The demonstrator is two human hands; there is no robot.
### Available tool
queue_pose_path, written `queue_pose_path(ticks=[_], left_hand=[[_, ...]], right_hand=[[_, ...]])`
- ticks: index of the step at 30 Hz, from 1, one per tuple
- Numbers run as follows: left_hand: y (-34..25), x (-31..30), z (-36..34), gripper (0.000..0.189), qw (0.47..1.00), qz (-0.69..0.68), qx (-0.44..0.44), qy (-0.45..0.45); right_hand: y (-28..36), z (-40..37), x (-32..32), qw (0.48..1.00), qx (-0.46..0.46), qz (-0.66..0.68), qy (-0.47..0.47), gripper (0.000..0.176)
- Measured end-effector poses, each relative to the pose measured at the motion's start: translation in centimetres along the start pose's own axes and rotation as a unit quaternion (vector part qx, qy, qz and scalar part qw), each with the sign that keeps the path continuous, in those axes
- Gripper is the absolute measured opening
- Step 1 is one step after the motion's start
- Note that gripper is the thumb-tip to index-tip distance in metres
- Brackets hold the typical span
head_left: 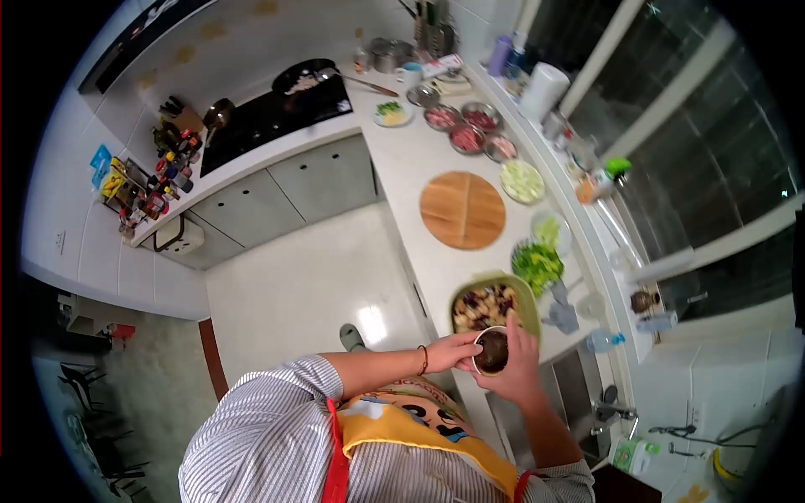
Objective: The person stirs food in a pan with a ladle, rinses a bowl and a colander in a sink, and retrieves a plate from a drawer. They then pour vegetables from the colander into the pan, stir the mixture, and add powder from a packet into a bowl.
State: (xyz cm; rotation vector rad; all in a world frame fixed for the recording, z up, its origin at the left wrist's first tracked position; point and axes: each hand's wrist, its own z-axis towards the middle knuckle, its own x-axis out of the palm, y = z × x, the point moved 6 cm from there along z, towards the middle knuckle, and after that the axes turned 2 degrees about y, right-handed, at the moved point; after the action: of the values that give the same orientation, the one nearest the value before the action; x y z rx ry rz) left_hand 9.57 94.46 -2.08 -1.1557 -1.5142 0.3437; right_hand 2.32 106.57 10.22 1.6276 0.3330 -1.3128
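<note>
Both hands hold a small white bowl [476,359] with something dark brown inside, near the counter's edge. My left hand [457,352] grips its left side, with the thumb at the rim. The fingers of my right hand [518,369] wrap around the right side and partly hide it. Just beyond the hands sits a green basin [530,303] filled with pale and dark purple chopped chunks. Farther up the counter lies a round wooden cutting board [463,210]. Leafy greens [537,267] fill a bowl to the right of the basin.
A plate of pale green slices [521,181] and several metal bowls of meat [467,138] stand farther back. A wok [303,77] rests on the black stove [260,126]. The sink [549,402] is at the right hand's side. A grey cloth [560,310] lies near the window ledge.
</note>
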Motion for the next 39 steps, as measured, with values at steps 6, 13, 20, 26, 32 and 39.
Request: queue_pose_path(ticks=[6, 13, 20, 26, 32, 39], left_hand=[[-9.2, -15.1, -15.1, 0.075, 0.981, 0.192, -0.033, 0.018], [-9.2, -29.7, -31.3, 0.069, 0.964, 0.252, -0.071, -0.049], [-2.5, -45.7, -37.2, 0.06, 0.911, 0.063, -0.031, -0.407], [8.2, -58.3, -49.3, 0.059, 0.745, 0.398, -0.369, -0.388], [6.2, -58.5, -52.5, 0.059, 0.761, 0.242, -0.445, -0.406], [-4.1, -63.3, -46.7, 0.058, 0.752, 0.001, -0.349, -0.559]], right_hand=[[8.2, 16.0, 4.1, 1.0, 0.023, -0.004, 0.005, 0.127], [9.3, 36.3, 8.7, 0.996, 0.064, -0.047, -0.028, 0.122], [-1.0, 54.9, 16.1, 0.992, 0.048, -0.033, -0.11, 0.121], [-8.0, 66.1, 21.7, 0.992, 0.038, -0.045, -0.115, 0.119], [-9.9, 71.8, 24.5, 0.995, 0.045, -0.068, -0.061, 0.115], [-4.3, 77.8, 22.6, 0.988, -0.015, -0.116, -0.098, 0.099]])
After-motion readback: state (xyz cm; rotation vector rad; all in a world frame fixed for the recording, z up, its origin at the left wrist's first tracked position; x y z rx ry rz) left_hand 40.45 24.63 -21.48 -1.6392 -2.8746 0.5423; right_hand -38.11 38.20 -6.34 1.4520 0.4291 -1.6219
